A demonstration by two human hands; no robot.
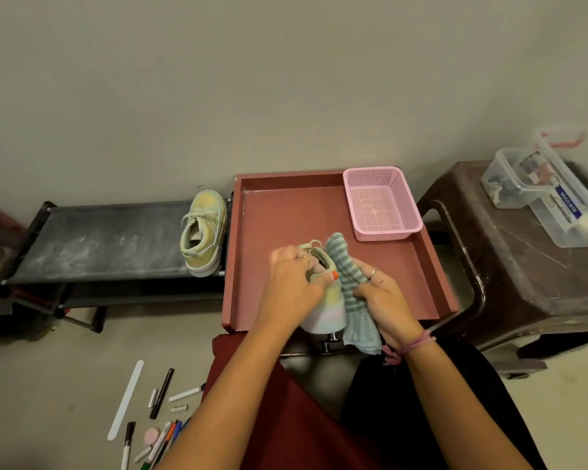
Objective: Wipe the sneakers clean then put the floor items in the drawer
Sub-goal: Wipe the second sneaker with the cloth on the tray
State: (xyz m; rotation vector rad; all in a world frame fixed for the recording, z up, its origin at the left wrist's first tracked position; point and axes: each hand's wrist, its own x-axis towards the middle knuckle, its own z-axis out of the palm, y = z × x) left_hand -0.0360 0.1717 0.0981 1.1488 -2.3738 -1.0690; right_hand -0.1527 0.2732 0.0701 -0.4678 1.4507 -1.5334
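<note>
1. Left hand gripping pastel sneaker at its collar, fingers tucked into the opening, thumb with orange nail across the side.
2. Right hand curled round striped blue-green cloth, pressing it against the sneaker's right side; cloth ends sticking out above and below the hand.
3. Held sneaker between both hands, over the near edge of the open red drawer, heel end toward the person.
4. Pink mesh basket inside the drawer, beyond and right of the right hand, in the far right corner.
5. Second sneaker beyond and left of the left hand, lying on its side at the right end of the black shoe rack, just beside the drawer's left wall.
6. Floor items below and left of the left forearm: white nail file, black pen, white marker, pink round pad, plus more pens bunched near the bottom edge.
7. Brown plastic stool right of the right hand, carrying clear lidded boxes; contents too blurred to name.
8. Pink thread band on the right wrist.
9. Red cloth and black clothing over the person's lap under both forearms.
</note>
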